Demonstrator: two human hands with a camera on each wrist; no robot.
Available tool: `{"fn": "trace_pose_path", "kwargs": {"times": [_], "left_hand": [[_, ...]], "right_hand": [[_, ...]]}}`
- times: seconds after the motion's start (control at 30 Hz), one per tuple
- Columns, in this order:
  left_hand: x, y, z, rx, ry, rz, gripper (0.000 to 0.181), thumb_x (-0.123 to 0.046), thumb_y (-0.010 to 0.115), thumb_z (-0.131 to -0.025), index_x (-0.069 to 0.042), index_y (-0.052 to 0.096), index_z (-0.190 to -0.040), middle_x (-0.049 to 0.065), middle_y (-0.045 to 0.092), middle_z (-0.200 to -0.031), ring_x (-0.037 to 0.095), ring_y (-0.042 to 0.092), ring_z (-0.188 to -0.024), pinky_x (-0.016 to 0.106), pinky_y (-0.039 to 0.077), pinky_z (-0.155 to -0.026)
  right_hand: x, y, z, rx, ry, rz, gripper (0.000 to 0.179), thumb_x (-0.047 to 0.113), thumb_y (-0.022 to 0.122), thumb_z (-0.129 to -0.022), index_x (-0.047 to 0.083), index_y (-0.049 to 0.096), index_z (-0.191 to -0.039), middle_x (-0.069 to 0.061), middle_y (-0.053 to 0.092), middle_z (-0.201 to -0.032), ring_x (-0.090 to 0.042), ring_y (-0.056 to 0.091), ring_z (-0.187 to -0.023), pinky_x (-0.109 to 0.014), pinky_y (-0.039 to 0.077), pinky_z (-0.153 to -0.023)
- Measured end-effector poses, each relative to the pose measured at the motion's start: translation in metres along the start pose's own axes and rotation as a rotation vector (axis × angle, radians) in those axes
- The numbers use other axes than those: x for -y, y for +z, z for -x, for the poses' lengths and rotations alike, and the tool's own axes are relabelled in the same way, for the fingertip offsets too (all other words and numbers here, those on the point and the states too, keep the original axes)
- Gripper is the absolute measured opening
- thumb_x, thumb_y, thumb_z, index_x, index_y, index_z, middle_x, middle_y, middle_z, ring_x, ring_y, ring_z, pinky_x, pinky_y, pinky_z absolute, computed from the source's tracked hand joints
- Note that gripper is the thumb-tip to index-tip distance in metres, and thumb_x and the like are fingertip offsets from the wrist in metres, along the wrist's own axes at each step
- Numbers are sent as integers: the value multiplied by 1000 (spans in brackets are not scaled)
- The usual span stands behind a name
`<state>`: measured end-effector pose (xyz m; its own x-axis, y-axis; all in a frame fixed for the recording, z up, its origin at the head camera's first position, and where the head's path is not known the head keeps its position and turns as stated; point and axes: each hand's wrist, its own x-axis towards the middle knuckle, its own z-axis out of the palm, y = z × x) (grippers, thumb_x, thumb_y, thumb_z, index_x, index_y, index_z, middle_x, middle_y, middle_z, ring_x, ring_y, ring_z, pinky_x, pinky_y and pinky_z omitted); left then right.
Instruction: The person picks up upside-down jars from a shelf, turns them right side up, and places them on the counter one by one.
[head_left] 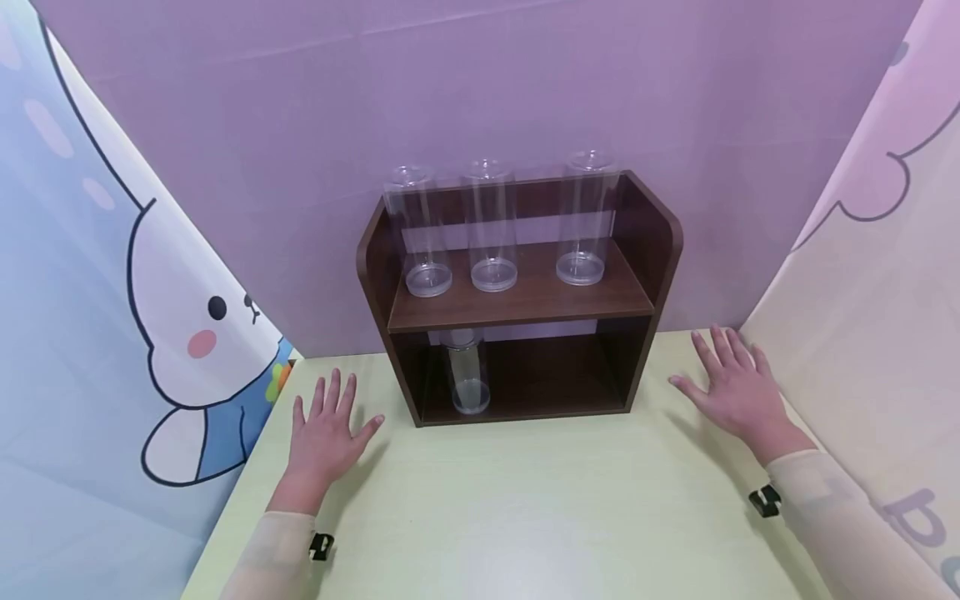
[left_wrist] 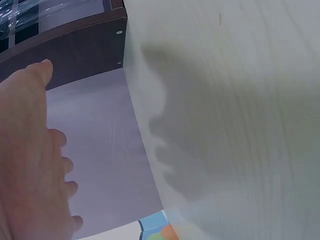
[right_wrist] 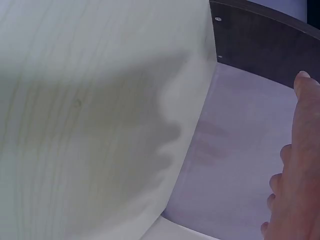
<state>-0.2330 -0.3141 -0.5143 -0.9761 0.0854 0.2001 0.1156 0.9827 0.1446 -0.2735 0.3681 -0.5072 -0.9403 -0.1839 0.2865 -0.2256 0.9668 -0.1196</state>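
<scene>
A dark brown two-tier shelf (head_left: 525, 312) stands at the back of the table. Three clear plastic cylinders are on its upper tier: a left one (head_left: 428, 279), a middle one (head_left: 493, 273) and a right one (head_left: 581, 267), the last set apart by a wider gap. One more clear cylinder (head_left: 470, 396) stands on the lower tier toward the left. My left hand (head_left: 322, 442) hovers above the table left of the shelf, fingers spread, holding nothing. To the right of the shelf my right hand (head_left: 738, 396) is likewise spread over the table and holds nothing.
The pale wood-grain table (head_left: 525, 500) stretches in front of the shelf. Behind it hangs a purple cloth (head_left: 487, 83). A printed rabbit curtain (head_left: 202, 292) borders the left, and a pale printed curtain (head_left: 885, 333) borders the right, close to my right hand.
</scene>
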Motion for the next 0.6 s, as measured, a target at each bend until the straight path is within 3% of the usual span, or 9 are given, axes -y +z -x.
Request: {"fn": "trace_pose_path", "kwargs": {"times": [0.13,0.23,0.33,0.43,0.5,0.6], "left_hand": [[4,0,-1,-25,32,19,96,-69,53,-108,-9,23,-177,25,13,-182,50,11,-167,78,4,-129],[7,0,-2,-51,58,63,91,-66,54,-110,-9,27,-175,26,17,-181,51,18,-165,78,11,-128],[7,0,-3,-78,56,193,85,-60,57,-111,-8,34,-172,26,25,-178,52,29,-160,77,23,-126],[5,0,-3,-105,42,394,76,-51,63,-111,-6,40,-168,25,37,-171,50,40,-153,74,35,-121],[3,1,-3,-123,39,525,71,-43,67,-111,-4,43,-165,23,43,-166,48,46,-149,72,41,-119],[-1,2,-3,-141,50,684,65,-28,71,-111,0,44,-163,24,47,-162,47,49,-146,69,43,-117]], "right_hand": [[1,1,-2,-28,-35,-35,93,62,56,-110,0,28,-173,-37,21,-175,-56,17,-163,-76,15,-128],[3,3,-4,-56,-62,-134,90,53,64,-109,0,30,-173,-37,29,-173,-60,28,-158,-76,26,-124],[8,3,-4,-83,-82,-290,86,41,74,-106,0,35,-171,-36,41,-166,-62,39,-149,-77,35,-117],[17,-2,-5,-106,-83,-461,80,28,80,-104,-1,41,-168,-34,49,-161,-59,50,-142,-72,44,-111],[22,-4,-6,-122,-79,-549,74,20,81,-104,-2,45,-165,-33,53,-158,-56,57,-137,-60,51,-110],[30,-7,-6,-120,-51,-670,68,14,78,-105,-3,47,-164,-31,55,-158,-48,64,-133,-28,57,-106]]}}
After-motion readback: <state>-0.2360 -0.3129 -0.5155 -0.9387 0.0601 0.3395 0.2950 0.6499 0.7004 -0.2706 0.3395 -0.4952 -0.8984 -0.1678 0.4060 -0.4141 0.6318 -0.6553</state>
